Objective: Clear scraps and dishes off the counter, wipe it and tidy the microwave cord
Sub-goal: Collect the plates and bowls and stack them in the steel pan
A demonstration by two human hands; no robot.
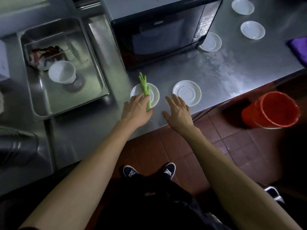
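A green celery stalk (143, 85) lies across a white saucer (154, 93) near the front of the steel counter (224, 75). My left hand (136, 110) grips the stalk's lower end. My right hand (178, 110) hovers open, fingers spread, just touching the near rim of a second white saucer (187, 92). Behind them stands a black microwave (162, 32); its cord is hidden. Three more white saucers (211, 42) (252, 29) (242, 6) sit to the microwave's right.
A steel sink (63, 90) on the left holds a white cup (62, 73) and red-and-white scraps. A purple cloth (299, 48) lies at the counter's right edge. Stacked red buckets (272, 110) stand on the tiled floor right of the counter.
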